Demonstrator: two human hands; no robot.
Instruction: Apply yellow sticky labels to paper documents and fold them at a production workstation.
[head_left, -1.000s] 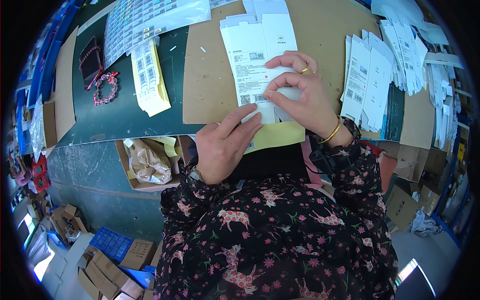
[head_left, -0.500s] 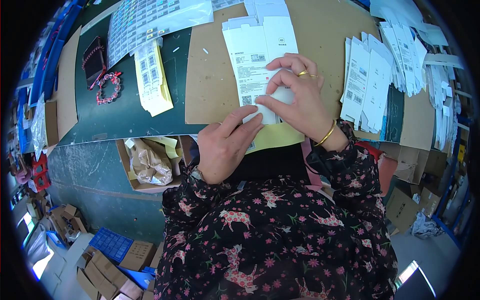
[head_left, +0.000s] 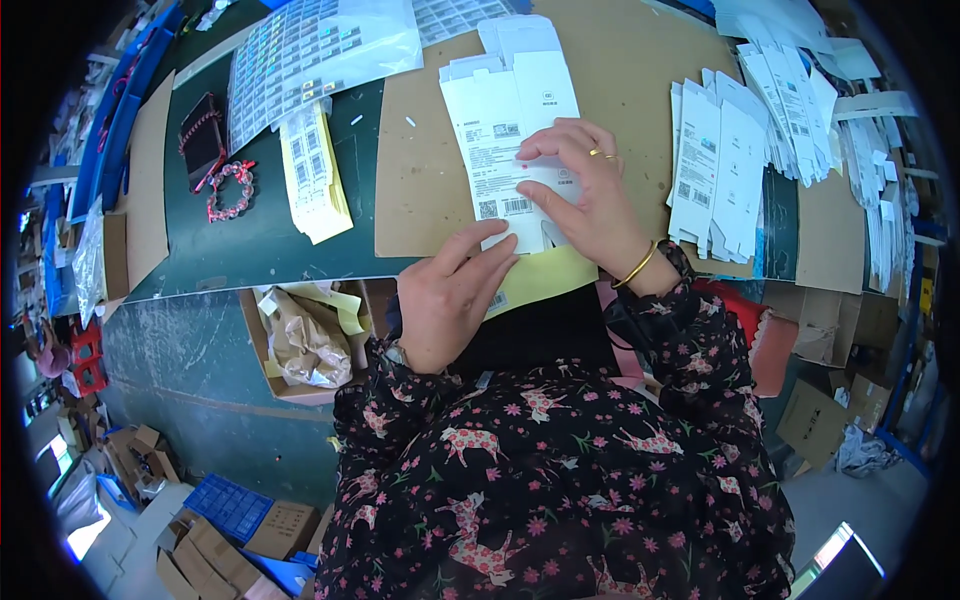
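Observation:
A flat white carton blank [head_left: 505, 140] with printed codes lies on a brown cardboard sheet [head_left: 430, 190] on the green table. My right hand [head_left: 585, 195] rests on the blank's near right part, fingers curled over it and fingertips pressing down. My left hand [head_left: 450, 295] lies at the table's near edge, its fingertips touching the blank's lower end beside a yellow backing sheet [head_left: 545, 275]. More white blanks [head_left: 520, 40] lie under the top one.
A stack of yellow-backed label strips [head_left: 315, 175] and a large label sheet [head_left: 310, 50] lie to the left, with a dark pouch [head_left: 200, 135] and beaded bracelet [head_left: 230, 190]. Fanned white blanks [head_left: 740, 150] fill the right. A box of crumpled paper [head_left: 300, 335] sits below the table edge.
My right hand slid slightly across the blank's lower right part, and my left hand's fingers shifted up against its near end. The blank stays in place.

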